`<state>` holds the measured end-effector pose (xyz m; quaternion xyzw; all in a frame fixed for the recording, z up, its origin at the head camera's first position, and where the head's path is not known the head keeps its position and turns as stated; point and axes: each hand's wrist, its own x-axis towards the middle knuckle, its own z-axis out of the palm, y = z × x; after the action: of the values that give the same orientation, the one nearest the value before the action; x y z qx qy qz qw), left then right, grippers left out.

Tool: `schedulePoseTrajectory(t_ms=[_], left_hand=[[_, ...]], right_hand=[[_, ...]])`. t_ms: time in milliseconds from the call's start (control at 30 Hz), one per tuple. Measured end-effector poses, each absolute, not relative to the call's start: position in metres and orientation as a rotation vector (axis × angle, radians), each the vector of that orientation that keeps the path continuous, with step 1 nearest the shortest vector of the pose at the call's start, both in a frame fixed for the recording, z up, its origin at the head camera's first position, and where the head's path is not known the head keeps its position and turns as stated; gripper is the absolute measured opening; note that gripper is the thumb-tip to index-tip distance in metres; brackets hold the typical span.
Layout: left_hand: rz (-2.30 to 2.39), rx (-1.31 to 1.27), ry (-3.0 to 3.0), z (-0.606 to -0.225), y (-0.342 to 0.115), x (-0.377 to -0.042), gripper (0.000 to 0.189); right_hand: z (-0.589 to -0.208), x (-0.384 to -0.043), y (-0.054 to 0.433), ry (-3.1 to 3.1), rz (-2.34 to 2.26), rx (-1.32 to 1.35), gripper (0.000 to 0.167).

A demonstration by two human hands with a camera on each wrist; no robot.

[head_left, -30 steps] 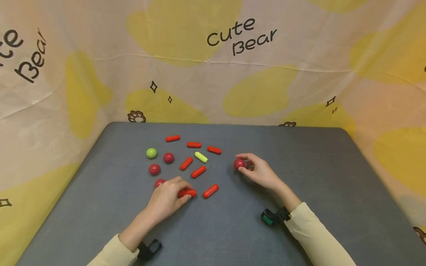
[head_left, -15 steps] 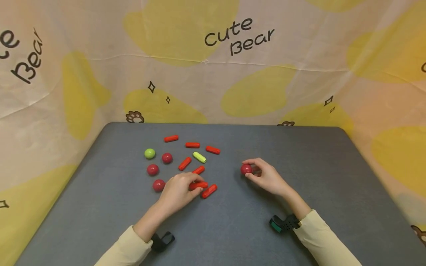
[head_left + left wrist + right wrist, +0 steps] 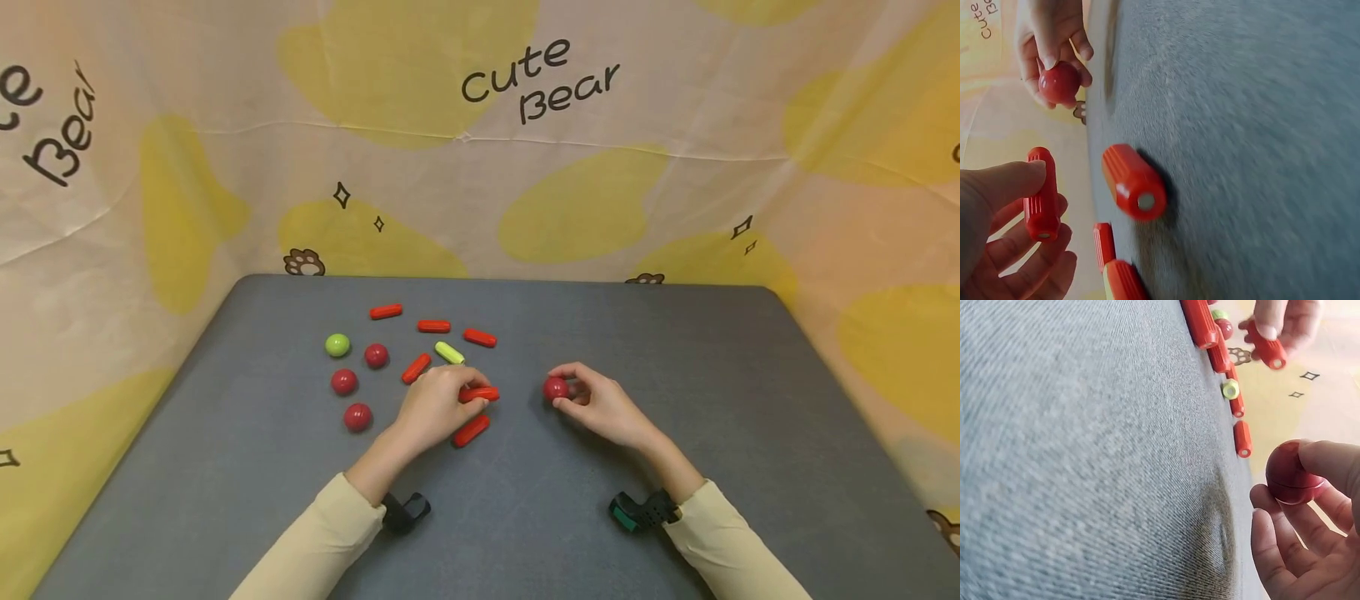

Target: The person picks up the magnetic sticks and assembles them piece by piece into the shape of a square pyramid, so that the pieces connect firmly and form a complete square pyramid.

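Observation:
My left hand (image 3: 442, 402) pinches a red magnetic building rod (image 3: 1042, 194) between thumb and fingers, holding it above the table with a silvery disc showing at one end. To the right, my right hand (image 3: 603, 404) grips a glossy red ball (image 3: 1293, 473) by thumb and fingertips, also off the surface. A gap separates the held rod and ball. Just in front of my left hand lies another red rod (image 3: 472, 431). A yellow-green rod (image 3: 449, 352) shows behind that hand, which hides one more red rod.
Left of the hands sit three loose red balls (image 3: 357, 417) and a green ball (image 3: 337, 345). Several red rods (image 3: 434, 326) lie farther back on the grey table (image 3: 697, 350). A printed cloth (image 3: 420, 100) hangs around the table's back and sides.
My left hand has carried the red rod rightward and away from me, toward the ball. My right hand first shifted slightly right and nearer with the red ball, then stayed almost still.

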<state>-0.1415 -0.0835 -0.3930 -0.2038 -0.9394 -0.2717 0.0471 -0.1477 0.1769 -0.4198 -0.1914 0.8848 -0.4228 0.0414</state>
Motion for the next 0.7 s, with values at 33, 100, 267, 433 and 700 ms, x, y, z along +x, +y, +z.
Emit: schedulePoseTrajectory(t_ms=[33,100,267,433,700], left_hand=[[-0.831,-0.626,-2.868,-0.393,-0.081,-0.143,0.015],[-0.831,-0.634,-2.876,-0.394,-0.076,-0.146,0.015],[-0.826,-0.652,-2.888,-0.397,-0.066,-0.151,0.015],[-0.838,-0.664,-2.898,-0.398,-0.058,-0.154,0.015],[-0.832,-0.676,-2.9,-0.403,-0.052,-0.158,0.014]], right_hand=[[-0.42,-0.147,0.176,2.705,-1.294,-0.587,0.035],[-0.421,-0.147,0.175,2.701,-1.298,-0.591,0.035],[-0.421,-0.148,0.172,2.704,-1.301,-0.614,0.038],[-0.421,-0.148,0.168,2.73,-1.268,-0.63,0.039],[-0.42,-0.149,0.164,2.686,-1.293,-0.642,0.038]])
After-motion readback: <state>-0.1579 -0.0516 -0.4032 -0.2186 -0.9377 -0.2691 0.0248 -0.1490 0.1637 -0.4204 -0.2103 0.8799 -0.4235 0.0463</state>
